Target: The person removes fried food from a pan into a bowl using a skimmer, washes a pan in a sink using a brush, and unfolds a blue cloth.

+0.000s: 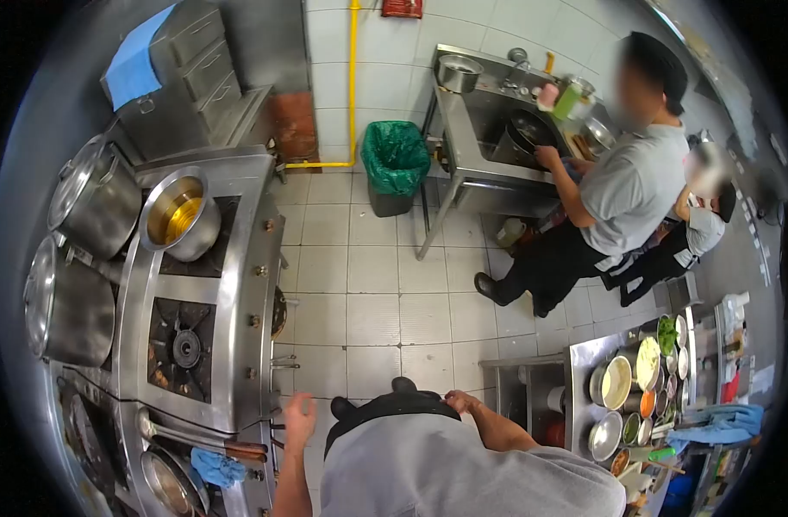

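Observation:
My left hand (299, 418) hangs beside the stove (249, 345), away from its front panel. Its fingers are stretched out with nothing in them. At my waist, my right hand (460, 401) rests by the edge of the black apron (385, 412) with its fingers curled. A bit of something pale shows just below that hand, too small to name. A bare burner (185, 348) is on the stove to the left. Behind it stands a deep metal pot (180, 215) with yellow liquid inside. Nearer me, ladles with wooden handles (243, 450) lie beside a blue cloth (218, 467).
Two large lidded pots (75, 302) stand at far left. A green-lined bin (394, 159) is against the back wall. One person (631, 185) holds a black pan (530, 131) at the sink; another person (700, 233) stands behind. Ingredient bowls (616, 383) cover the right counter.

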Available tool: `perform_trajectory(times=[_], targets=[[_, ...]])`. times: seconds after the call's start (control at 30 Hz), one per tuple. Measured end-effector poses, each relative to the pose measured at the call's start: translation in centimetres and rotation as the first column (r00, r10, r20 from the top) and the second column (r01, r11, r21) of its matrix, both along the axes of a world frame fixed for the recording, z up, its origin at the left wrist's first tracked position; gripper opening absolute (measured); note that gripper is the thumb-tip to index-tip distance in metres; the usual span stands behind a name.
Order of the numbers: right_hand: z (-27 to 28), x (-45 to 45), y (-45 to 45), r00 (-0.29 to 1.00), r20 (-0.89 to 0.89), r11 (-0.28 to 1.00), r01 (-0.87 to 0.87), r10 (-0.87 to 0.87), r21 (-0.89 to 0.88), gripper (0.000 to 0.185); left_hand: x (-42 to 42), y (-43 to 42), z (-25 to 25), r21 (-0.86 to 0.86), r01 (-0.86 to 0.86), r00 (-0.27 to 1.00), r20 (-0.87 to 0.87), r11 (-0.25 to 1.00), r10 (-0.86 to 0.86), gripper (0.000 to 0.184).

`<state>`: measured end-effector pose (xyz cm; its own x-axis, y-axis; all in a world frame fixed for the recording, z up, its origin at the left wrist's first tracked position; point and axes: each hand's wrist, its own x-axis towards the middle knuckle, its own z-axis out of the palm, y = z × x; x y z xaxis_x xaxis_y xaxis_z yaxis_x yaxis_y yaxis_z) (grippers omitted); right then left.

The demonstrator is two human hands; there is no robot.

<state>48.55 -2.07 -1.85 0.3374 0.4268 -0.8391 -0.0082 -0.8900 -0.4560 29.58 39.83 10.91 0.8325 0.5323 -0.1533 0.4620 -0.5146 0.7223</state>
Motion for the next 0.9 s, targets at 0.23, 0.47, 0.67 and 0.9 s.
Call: perform_trajectory(times=[0.23, 0.47, 0.67, 0.9], targets=[[-0.8, -2.3, -3.9, 0.949, -0.134, 0.955, 0.269, -0.285, -0.127, 0.046, -2.0, -7.3, -11.5, -0.680, 0.192, 0.831, -0.271, 0.707, -0.486, 0.047], [-1.6, -0.3, -7.5, 0.952, -0.099, 0.954, 0.280, -0.291, -0.110, 0.053, -5.5, -8.5, -13.7, -0.672, -0.005, 0.824, -0.423, 0.740, -0.378, 0.055], [-16.9, 3.3, -12.7, 0.949, 0.041, 0.950, -0.311, 0.311, -0.018, 0.047, -6.6, -12.3, -4.6, -0.544, -0.440, 0.734, -0.677, 0.715, -0.063, 0.074], [-3.7, 6.9, -7.3, 0.996, 0.032, 0.995, 0.082, -0.081, -0.058, 0.055, -14.6, -11.6, -10.6, -0.466, -0.001, 0.597, -0.710, 0.885, -0.374, 0.058]])
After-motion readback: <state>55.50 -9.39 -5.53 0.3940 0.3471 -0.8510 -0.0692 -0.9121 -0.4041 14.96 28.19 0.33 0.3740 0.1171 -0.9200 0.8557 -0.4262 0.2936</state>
